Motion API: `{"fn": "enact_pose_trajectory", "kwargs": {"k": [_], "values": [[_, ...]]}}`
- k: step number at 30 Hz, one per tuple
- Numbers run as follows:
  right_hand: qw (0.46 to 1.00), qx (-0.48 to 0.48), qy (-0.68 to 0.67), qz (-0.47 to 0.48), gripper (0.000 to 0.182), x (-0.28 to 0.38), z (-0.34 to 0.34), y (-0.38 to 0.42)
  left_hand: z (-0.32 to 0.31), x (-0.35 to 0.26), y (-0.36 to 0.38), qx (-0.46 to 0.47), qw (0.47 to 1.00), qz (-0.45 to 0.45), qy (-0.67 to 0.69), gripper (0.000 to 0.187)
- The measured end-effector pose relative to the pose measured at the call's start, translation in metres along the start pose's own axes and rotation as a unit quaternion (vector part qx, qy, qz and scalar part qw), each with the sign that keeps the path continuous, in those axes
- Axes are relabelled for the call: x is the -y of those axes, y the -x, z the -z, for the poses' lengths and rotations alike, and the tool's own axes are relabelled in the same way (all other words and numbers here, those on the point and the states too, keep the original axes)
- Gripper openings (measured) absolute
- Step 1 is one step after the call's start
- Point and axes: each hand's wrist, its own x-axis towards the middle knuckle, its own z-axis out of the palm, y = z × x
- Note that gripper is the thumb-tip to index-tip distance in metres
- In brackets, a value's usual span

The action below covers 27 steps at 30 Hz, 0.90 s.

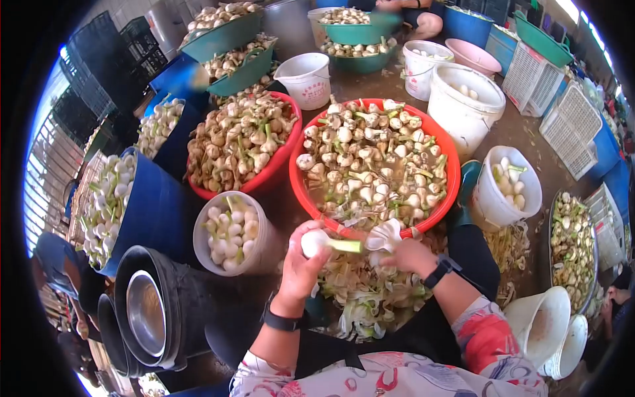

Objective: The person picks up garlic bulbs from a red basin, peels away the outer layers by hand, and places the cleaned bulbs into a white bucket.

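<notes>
A peeled white garlic bulb (pixel 313 243) with a green stem pointing right sits in my left hand (pixel 303 263), whose fingers are wrapped round it. Just to the right, my right hand (pixel 409 257) is closed on a piece of pale peeled skin (pixel 384 235). Both hands are over the near rim of a red-orange basin (pixel 452 182) that holds unpeeled garlic bulbs (pixel 370 152) in murky water. Below the hands lies a heap of peeled skins and leaves (pixel 367 301). Left of my left hand stands a white bucket (pixel 259 255) with peeled bulbs.
A red basin (pixel 291 149) heaped with garlic is at the upper left. Blue tubs (pixel 149 212) and black buckets (pixel 122 317) line the left. White buckets (pixel 463 119) stand at the right, with crates (pixel 570 132) beyond. Part of another person (pixel 423 25) shows at the top.
</notes>
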Motion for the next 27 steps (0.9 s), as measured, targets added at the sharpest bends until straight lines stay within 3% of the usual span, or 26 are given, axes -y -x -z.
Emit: {"fn": "enact_pose_trajectory", "kwargs": {"k": [1,2,3,4,6,7,9,10,11,13,14,16,19,24,25,26,27], "values": [[0.995,-0.08,-0.06,0.009,0.041,0.003,-0.005,-0.003,-0.001,0.002,-0.004,0.005,1.0,0.002,0.0,0.037],[0.995,-0.073,-0.061,0.007,0.041,0.001,-0.008,-0.003,-0.001,0.005,-0.003,0.013,1.0,-0.014,-0.008,0.039],[0.954,-0.081,-0.288,-0.013,0.039,0.022,0.025,0.01,0.0,0.008,0.0,0.021,0.999,-0.028,-0.019,0.041],[0.861,-0.093,-0.499,-0.035,0.038,0.04,0.057,0.021,0.0,0.009,-0.001,0.023,0.999,-0.025,-0.021,0.041],[0.893,-0.065,-0.424,0.135,0.026,0.067,0.094,0.042,0.0,0.006,-0.001,0.054,0.986,-0.006,-0.158,0.044],[0.89,-0.147,-0.354,0.248,0.021,0.072,0.085,0.037,0.0,0.009,-0.002,0.058,0.985,-0.004,-0.161,0.044],[0.893,-0.274,-0.266,0.239,0.022,0.076,0.07,0.028,0.003,0.019,-0.004,0.078,0.943,-0.139,-0.291,0.048],[0.883,-0.31,-0.257,0.241,0.023,0.079,0.066,0.027,0.001,0.022,-0.003,0.072,0.953,-0.12,-0.27,0.05],[0.886,-0.28,-0.299,0.217,0.021,0.079,0.069,0.031,-0.003,0.018,-0.001,0.088,0.973,-0.103,-0.189,0.044],[0.874,-0.223,-0.385,0.195,0.011,0.074,0.053,0.031,0.001,0.024,-0.005,0.09,0.934,-0.221,-0.265,0.048],[0.883,-0.118,-0.425,0.161,0.011,0.083,0.07,0.041,0.006,0.037,-0.011,0.126,0.927,-0.22,-0.277,0.05],[0.901,-0.229,-0.296,0.22,0.013,0.08,0.056,0.03,0.002,0.043,-0.004,0.069,0.955,-0.222,-0.183,0.047],[0.89,-0.221,-0.321,0.238,0.015,0.075,0.046,0.022,-0.003,0.042,-0.003,0.055,0.945,-0.234,-0.223,0.046],[0.903,-0.211,-0.332,0.171,0.023,0.066,0.022,0.016,-0.001,0.039,0.002,0.088,0.949,-0.223,-0.204,0.043],[0.86,-0.085,-0.503,0.026,0.02,0.074,0.028,0.02,0.001,0.031,0.004,0.129,0.956,-0.16,-0.21,0.044],[0.859,-0.087,-0.504,0.03,0.02,0.076,0.031,0.022,0.003,0.028,0.004,0.129,0.955,-0.163,-0.213,0.044],[0.793,-0.056,-0.606,0.006,0.02,0.077,0.032,0.024,0.004,0.027,0.004,0.136,0.961,-0.137,-0.198,0.043]]}}
